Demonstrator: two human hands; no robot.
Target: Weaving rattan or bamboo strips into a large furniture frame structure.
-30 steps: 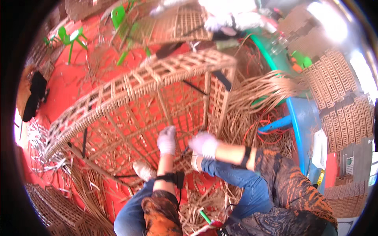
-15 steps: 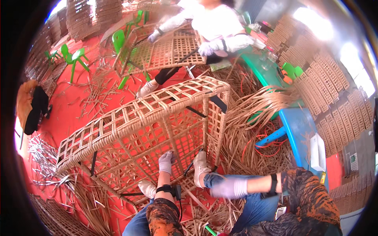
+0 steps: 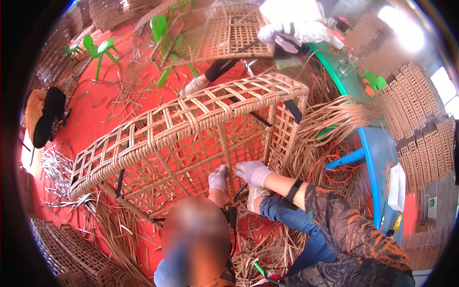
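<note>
A large rectangular wicker basket frame (image 3: 191, 119), woven in an open lattice of tan strands, stands tilted on its side in front of my legs, its open side toward me. Black straps show at its corners. Inside it, my left hand (image 3: 217, 179), in a striped pale glove, has its fingers drawn together beside a wrapped cane rib. On the other side of that rib my right hand (image 3: 253, 173), gloved alike, is closed with fingertips close to the lattice. Any strand pinched by either hand is too small to make out.
Loose tan strands (image 3: 334, 115) lie heaped at the right, by a blue stool (image 3: 375, 162) and a green table (image 3: 334, 71). Silvery strips (image 3: 57, 170) lie at the left. Opposite, a gloved co-worker handles another wicker frame (image 3: 234, 33). Green chairs (image 3: 100, 50) stand on the red floor.
My right hand has come from above my knee to the basket's inside, beside the left. My left hand, fingers down before, has shifted up along the rib. The whole view has moved somewhat.
</note>
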